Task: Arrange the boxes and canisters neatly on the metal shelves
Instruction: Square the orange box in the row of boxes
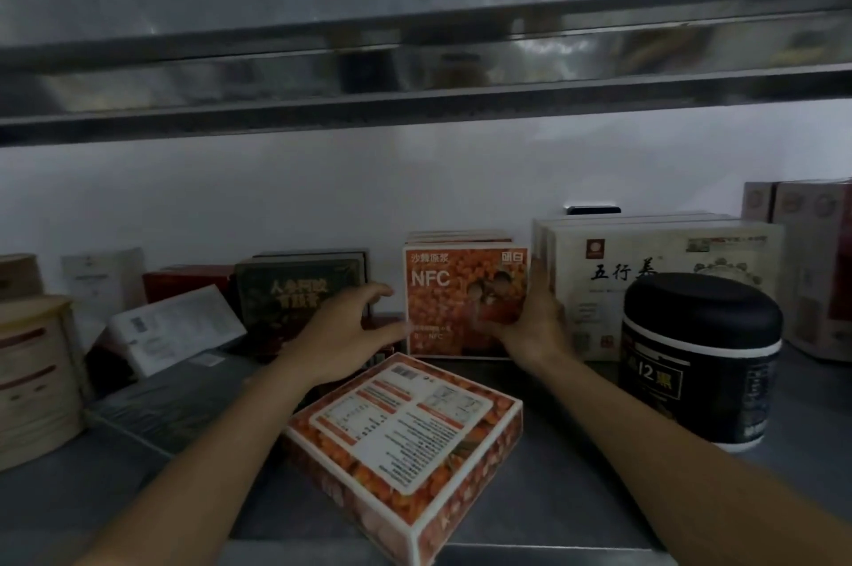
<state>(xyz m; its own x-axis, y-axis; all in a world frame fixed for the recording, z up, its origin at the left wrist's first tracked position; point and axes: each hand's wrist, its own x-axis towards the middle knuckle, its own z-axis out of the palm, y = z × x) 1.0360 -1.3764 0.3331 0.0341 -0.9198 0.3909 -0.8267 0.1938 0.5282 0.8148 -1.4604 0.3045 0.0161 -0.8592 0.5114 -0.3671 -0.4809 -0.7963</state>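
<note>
Every place here is given from the upright orange box (461, 302), which stands at the back of the metal shelf (576, 487), with more boxes of its kind behind it. Just left of it, the left hand (350, 330) has its fingers apart and loosely curved near the left edge; I cannot tell if they touch. At its right edge the right hand (530, 321) is clamped on it, thumb on the front face, fingers in the narrow gap toward the cream boxes (664, 279).

Risks, as I judge them: far to the left, the white box (175, 330) leans on its neighbours, and a push toward that side could make it slide down. With a firm grip on one side only, the orange box may turn or tip forward onto the flat orange box (405, 441). This one lies crooked just in front of it, near the shelf's front edge, where a forearm could knock it off. On the right, the fingers may drag a cream box out of line.

Materials: far left are round canisters (32, 372) that look like pale wood. The boxes are smooth printed cardboard with sharp corners, probably light and slippery on steel. To the right and nearer stands a black canister (701, 358), rounded, probably plastic. The shelf is dull grey metal.
</note>
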